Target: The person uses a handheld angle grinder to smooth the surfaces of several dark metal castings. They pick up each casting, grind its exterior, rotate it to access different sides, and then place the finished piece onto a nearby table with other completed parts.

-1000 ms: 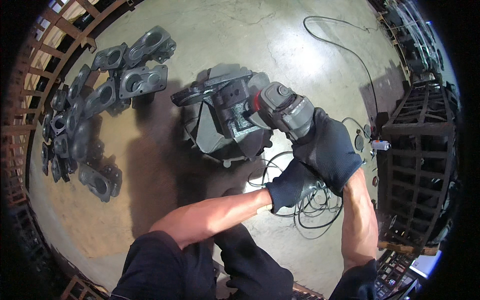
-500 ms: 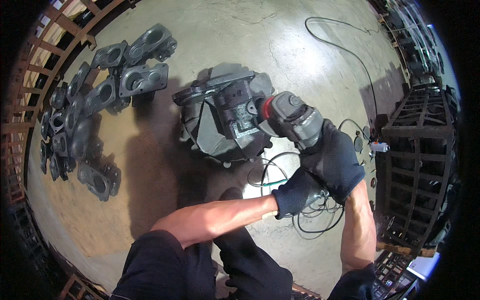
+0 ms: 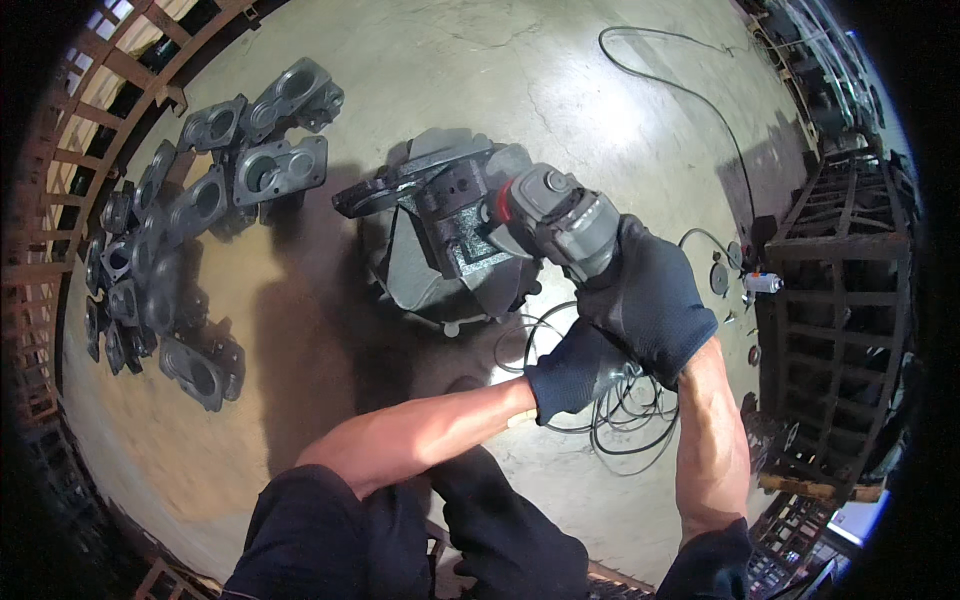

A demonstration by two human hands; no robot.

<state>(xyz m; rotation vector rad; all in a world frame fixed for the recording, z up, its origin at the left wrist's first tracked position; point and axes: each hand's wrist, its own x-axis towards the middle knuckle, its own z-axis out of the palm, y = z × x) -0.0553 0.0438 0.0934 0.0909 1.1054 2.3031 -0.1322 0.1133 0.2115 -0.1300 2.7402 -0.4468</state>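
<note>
An angle grinder [image 3: 580, 235], grey with a red ring by its guard, is held in both my gloved hands. My right hand [image 3: 655, 300] wraps round its body just behind the head. Lower and further back, my left hand [image 3: 582, 372] is closed round the rear of the grinder, which the gloves mostly hide. The grinder's front end is up against the upper right side of a large dark metal casting [image 3: 450, 235] with a blocky boss and ribbed, rounded body. The disc is largely hidden by the guard, so I cannot tell exactly where it touches.
Several grey flanged castings [image 3: 200, 195] stand in a group at the left. Loops of cable [image 3: 630, 420] lie under my hands, and another cable [image 3: 700, 95] runs across the floor. Loose discs [image 3: 719, 279] and a white can [image 3: 763, 283] lie beside a dark metal crate [image 3: 835, 310] at right.
Both hands and the grinder have shifted slightly left and up, bringing its front end further over the casting's boss. My grip is the same.
</note>
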